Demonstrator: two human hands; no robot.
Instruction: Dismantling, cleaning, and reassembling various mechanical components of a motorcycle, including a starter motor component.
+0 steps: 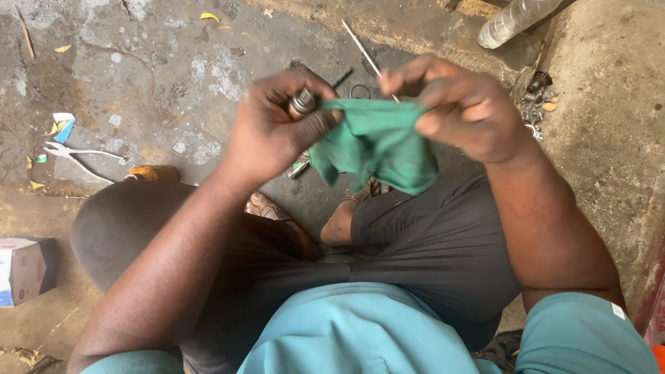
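My left hand (273, 128) is closed around a small round metal part (303, 102), whose silver end shows between thumb and fingers. My right hand (457, 104) pinches a green cloth (377, 145) that stretches across to the metal part and hangs down between both hands. A thin metal rod (360, 48) sticks up and to the left from behind my right fingers; whether that hand holds it is unclear. Both hands hover above my knees, over stained concrete.
White-handled pliers (76, 156) lie on the ground at left. A cardboard box (24, 270) sits at the lower left. A clear plastic bottle (512, 21) lies at the top right beside small metal parts (533, 104). A metal ring (359, 91) lies behind the cloth.
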